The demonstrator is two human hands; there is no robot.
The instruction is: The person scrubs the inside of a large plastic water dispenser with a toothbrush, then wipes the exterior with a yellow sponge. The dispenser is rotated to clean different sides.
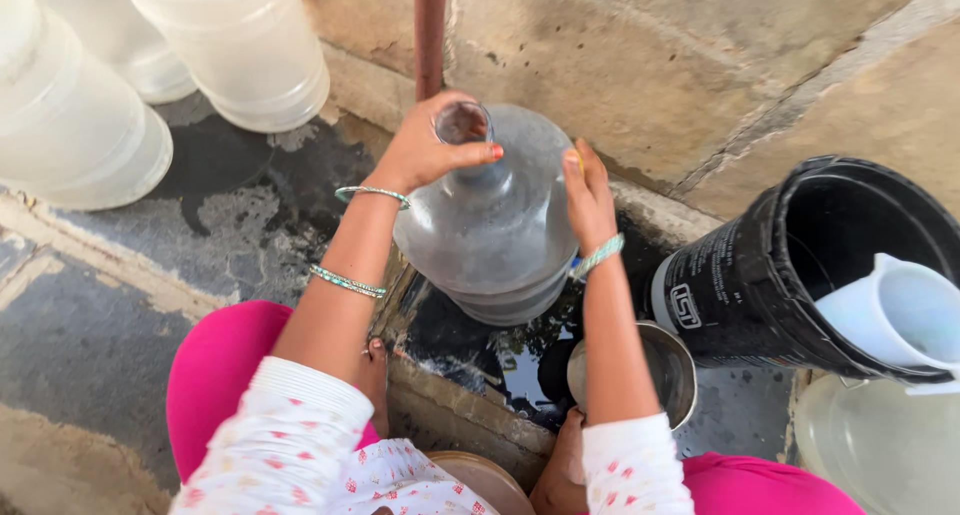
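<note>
Steady now: left hand (425, 150) gripped the water jug (490, 225) at its neck, right hand (588, 200) lay flat, seemingly bracing; best kept upright.

The person is wearing a white top with long sleeves, its fabric carrying a small red and yellowish flower print and its cuffs ending in ribbed white bands partway up the forearms. Bright pink trousers are covering both knees. The left hand (425, 150) is showing red polish on a fingernail, and its arm is wearing two thin greenish-silver bangles (one at the wrist, one further up the forearm). The right hand (588, 197) is wearing one matching bangle at the wrist.
</note>
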